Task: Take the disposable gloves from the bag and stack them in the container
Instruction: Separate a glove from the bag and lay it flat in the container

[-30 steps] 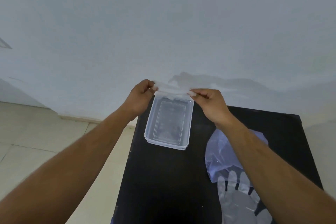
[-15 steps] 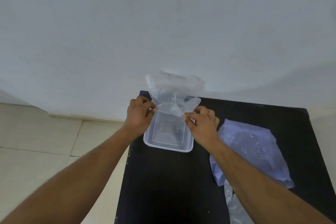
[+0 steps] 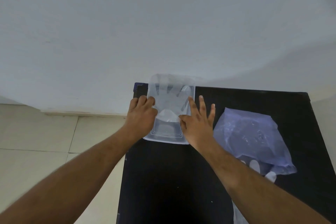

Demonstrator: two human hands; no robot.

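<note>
— Which step is this?

— Laying a clear glove point(image 3: 168, 99) flat in the shallow plastic container point(image 3: 166, 139). Left hand point(image 3: 141, 114), fingers curled, pins its edge; right hand point(image 3: 197, 121) is splayed loose, only the thumb and forefinger touching the film.

— Next?

— Probably the crinkly bluish bag point(image 3: 252, 138) beside it on the black tabletop point(image 3: 172, 178), where another glove point(image 3: 261, 170) pokes out.

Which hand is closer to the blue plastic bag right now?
Right. The right hand rests at the container's right edge, just beside the blue bag; the left hand is at the container's far left side.
</note>
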